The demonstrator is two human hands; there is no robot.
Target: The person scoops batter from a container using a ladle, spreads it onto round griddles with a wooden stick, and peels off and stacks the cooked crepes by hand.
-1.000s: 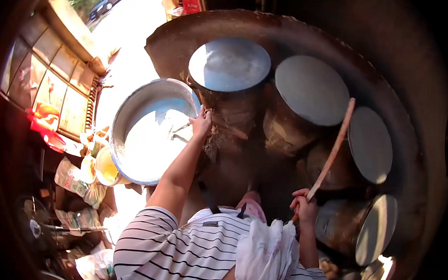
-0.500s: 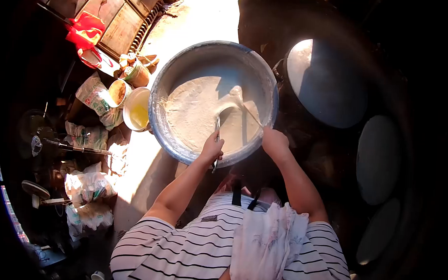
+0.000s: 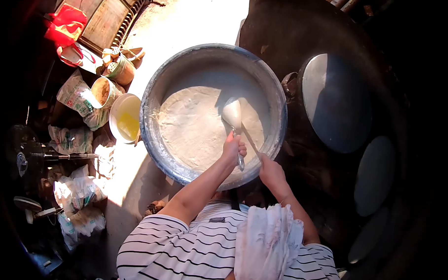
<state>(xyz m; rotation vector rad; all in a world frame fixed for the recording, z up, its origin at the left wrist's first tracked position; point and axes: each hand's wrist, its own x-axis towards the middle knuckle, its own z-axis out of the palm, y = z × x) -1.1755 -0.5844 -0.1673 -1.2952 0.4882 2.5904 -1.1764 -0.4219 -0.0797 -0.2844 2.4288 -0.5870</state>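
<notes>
A large basin holds pale, thick batter. Over the batter my left hand is closed around the metal handle of a ladle, whose batter-coated head points away from me. My right hand, at the basin's near right rim, grips a thin stick. The stick slants up and left to the ladle's head, where its far end is hidden. Whether the two touch, I cannot tell.
Left of the basin stand a white bucket with yellow contents, a smaller tub and several printed bags. A red bag lies farther off. Large round lids or plates are on the dark surface at right.
My left hand has moved right and turned the ladle, so its head now lies against or over the stick's end. My right hand has dropped slightly toward me. The view has shifted.
</notes>
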